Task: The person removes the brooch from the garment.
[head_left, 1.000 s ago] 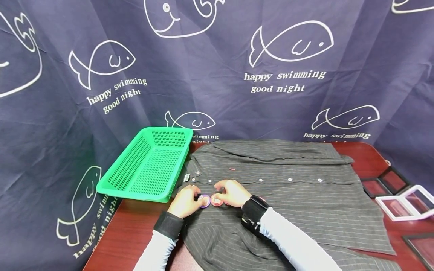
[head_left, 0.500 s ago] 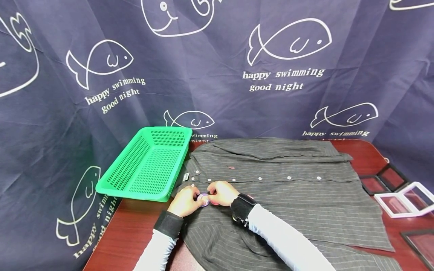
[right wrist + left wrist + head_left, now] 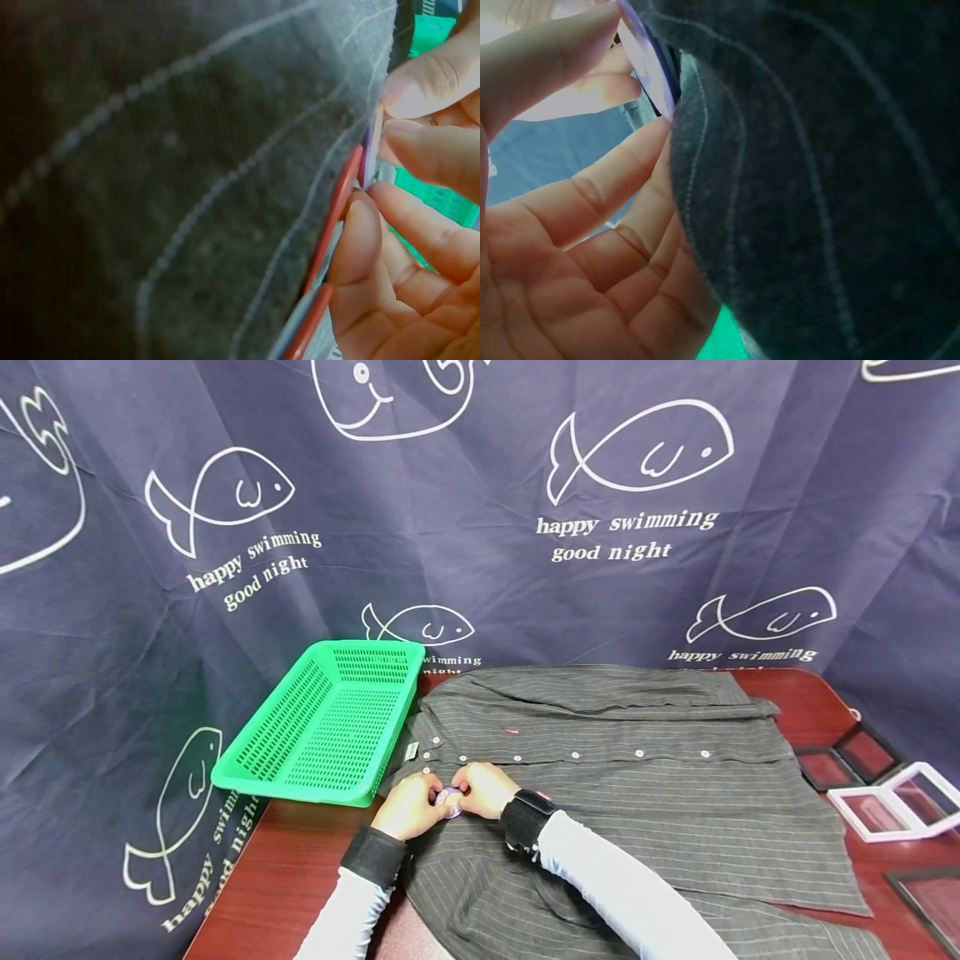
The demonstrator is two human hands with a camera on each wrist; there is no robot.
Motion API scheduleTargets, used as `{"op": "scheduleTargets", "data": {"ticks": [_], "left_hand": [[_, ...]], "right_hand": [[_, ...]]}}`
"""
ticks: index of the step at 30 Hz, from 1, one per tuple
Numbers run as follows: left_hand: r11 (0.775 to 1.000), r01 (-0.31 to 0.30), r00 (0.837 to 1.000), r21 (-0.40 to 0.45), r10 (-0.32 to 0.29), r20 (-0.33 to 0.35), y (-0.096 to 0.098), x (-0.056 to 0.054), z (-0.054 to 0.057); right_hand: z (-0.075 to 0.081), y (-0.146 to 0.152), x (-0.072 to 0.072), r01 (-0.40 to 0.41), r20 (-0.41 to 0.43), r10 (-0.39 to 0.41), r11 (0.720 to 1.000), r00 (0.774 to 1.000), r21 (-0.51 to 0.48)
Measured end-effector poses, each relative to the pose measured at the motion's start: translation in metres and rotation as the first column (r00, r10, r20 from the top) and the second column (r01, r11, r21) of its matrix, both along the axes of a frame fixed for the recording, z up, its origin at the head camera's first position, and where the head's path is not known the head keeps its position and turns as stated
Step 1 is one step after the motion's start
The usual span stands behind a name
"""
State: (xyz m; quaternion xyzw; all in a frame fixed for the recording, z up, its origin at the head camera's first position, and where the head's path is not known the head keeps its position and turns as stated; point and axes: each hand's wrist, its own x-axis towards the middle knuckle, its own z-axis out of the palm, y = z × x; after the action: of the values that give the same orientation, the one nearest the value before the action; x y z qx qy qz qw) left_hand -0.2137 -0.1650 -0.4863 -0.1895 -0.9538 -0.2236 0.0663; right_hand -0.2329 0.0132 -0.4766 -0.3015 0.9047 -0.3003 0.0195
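A round purple-rimmed badge [image 3: 450,803] lies at the front of a dark pinstriped shirt [image 3: 637,827]. My left hand [image 3: 408,806] pinches it from the left, thumb and finger at its rim. From the other side my right hand [image 3: 483,789] pinches its right edge. The left wrist view has the badge [image 3: 649,64] edge-on against the cloth, between fingertips of both hands. A red badge [image 3: 341,199] sits beside the purple one in the right wrist view; the right hand covers it in the head view. The backs of the badges are hidden.
A green plastic basket [image 3: 330,735] stands left of the shirt. On the red-brown table's right side lie a black hinged frame [image 3: 851,760], a white hinged frame [image 3: 896,802] and a dark-edged frame [image 3: 930,902]. A patterned curtain [image 3: 487,527] hangs behind.
My right hand has moved left from the red badge to the purple one and covers the red badge. The left hand stays at the purple badge.
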Motion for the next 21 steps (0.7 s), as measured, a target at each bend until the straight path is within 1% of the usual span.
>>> {"op": "scheduleTargets", "data": {"ticks": [2, 5, 6, 9, 12, 13, 16, 21], "left_hand": [[1.0, 0.006, 1.0, 0.014, -0.006, -0.005, -0.0005, 0.0001, -0.0003], [0.998, 0.036, 0.999, 0.041, -0.035, -0.034, -0.0013, 0.0017, 0.0007], [0.998, 0.052, 0.997, 0.044, -0.049, -0.06, -0.0014, 0.0023, 0.0011], [0.996, 0.071, 0.995, 0.053, -0.066, -0.078, -0.0015, 0.0036, 0.0023], [0.998, 0.045, 0.998, 0.045, -0.043, -0.046, -0.0008, 0.0024, 0.0013], [0.999, 0.031, 0.999, 0.044, -0.031, -0.019, -0.0006, 0.0017, 0.001], [1.0, 0.006, 1.0, 0.014, -0.006, 0.022, 0.0001, -0.0002, 0.0005], [1.0, 0.006, 0.999, -0.012, -0.006, 0.05, 0.0017, -0.001, 0.0043]], "right_hand": [[-0.0005, -0.0015, 0.0002, -0.002, -0.01, 0.002, 1.0, 1.0, 0.023], [0.0001, -0.0032, 0.0002, -0.008, -0.011, 0.008, 0.999, 1.0, 0.037], [0.0003, -0.0037, 0.0002, -0.006, -0.006, 0.006, 0.999, 1.0, 0.042], [0.0012, -0.0047, 0.0002, -0.002, 0.001, 0.002, 0.998, 1.0, 0.058], [0.0016, -0.0054, 0.0002, 0.002, 0.002, -0.002, 0.998, 1.0, 0.07], [0.0015, -0.0056, 0.0002, 0.001, -0.001, -0.001, 0.997, 1.0, 0.071], [0.0018, -0.0058, 0.0001, -0.004, -0.009, 0.004, 0.998, 1.0, 0.07], [0.0015, -0.0058, -0.0001, -0.018, -0.027, 0.019, 0.998, 0.999, 0.065]]}}
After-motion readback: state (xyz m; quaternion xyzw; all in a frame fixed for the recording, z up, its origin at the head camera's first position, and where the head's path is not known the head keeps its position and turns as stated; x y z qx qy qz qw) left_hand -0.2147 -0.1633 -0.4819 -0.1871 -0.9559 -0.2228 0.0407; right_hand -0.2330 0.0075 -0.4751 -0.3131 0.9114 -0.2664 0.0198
